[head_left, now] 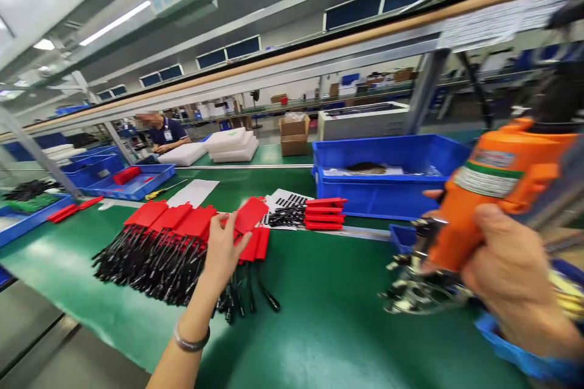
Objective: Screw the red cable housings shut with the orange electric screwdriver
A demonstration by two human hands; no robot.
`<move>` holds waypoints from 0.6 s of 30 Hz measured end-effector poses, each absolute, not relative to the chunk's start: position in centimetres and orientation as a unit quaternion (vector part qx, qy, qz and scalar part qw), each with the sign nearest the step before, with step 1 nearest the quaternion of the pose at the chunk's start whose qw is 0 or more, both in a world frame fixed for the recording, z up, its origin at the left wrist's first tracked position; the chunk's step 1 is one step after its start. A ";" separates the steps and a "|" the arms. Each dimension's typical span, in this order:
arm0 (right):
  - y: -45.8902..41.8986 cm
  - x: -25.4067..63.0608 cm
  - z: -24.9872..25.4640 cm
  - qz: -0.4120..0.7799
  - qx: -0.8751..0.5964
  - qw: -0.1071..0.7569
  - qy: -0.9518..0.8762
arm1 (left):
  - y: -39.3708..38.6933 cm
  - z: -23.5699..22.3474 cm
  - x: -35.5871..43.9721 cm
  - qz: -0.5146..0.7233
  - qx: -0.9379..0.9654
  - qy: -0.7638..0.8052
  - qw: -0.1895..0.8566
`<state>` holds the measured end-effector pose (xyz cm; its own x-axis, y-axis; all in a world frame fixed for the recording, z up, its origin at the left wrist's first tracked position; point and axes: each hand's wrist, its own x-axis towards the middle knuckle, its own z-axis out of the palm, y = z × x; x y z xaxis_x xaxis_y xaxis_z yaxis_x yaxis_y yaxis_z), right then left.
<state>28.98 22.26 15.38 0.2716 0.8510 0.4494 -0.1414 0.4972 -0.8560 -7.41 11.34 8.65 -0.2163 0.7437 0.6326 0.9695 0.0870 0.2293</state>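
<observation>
My left hand (222, 246), with a bangle on its wrist, pinches a flat red plastic case (252, 214) at its left edge. The case is tilted up above other red cases. Beside this hand lies a long row of red cases (177, 219) with black cable ends (150, 267) pointing toward me. My right hand (506, 267) is wrapped round an orange power tool (474, 200) held above the right side of the bench. A black part tops the tool; its metal lower end (410, 285) is blurred, so details cannot be made out.
Behind the row, a small stack of red cases (325, 214) lies on printed paper. A large blue bin (378, 194) stands at the back right. Blue trays (155, 179) are at the left. Across the bench, a person (168, 134) sits near white foam blocks (232, 146).
</observation>
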 end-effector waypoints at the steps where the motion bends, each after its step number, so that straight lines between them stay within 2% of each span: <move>1: 22.1 29.2 15.3 0.375 -0.347 0.709 -0.486 | 11.8 7.7 -4.9 -0.315 -0.649 -0.677 0.146; 5: 22.2 27.9 14.8 0.423 -0.313 0.703 -0.478 | 13.4 3.9 3.9 -0.207 -0.789 -0.579 0.017; 8: 22.4 26.7 14.5 0.419 -0.308 0.699 -0.491 | 14.1 2.1 6.9 -0.137 -0.815 -0.563 -0.027; 12: 22.7 25.9 14.0 0.411 -0.295 0.703 -0.500 | 14.4 1.6 7.4 -0.102 -0.811 -0.575 -0.042; 18: 23.3 25.1 13.2 0.401 -0.285 0.708 -0.507 | 14.1 1.9 7.7 -0.066 -0.805 -0.589 -0.005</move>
<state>25.07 23.33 13.22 0.1647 0.8561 0.4898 -0.2792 0.5168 -0.8093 7.69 14.13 1.88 0.2976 0.9495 0.0997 0.9482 -0.3061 0.0853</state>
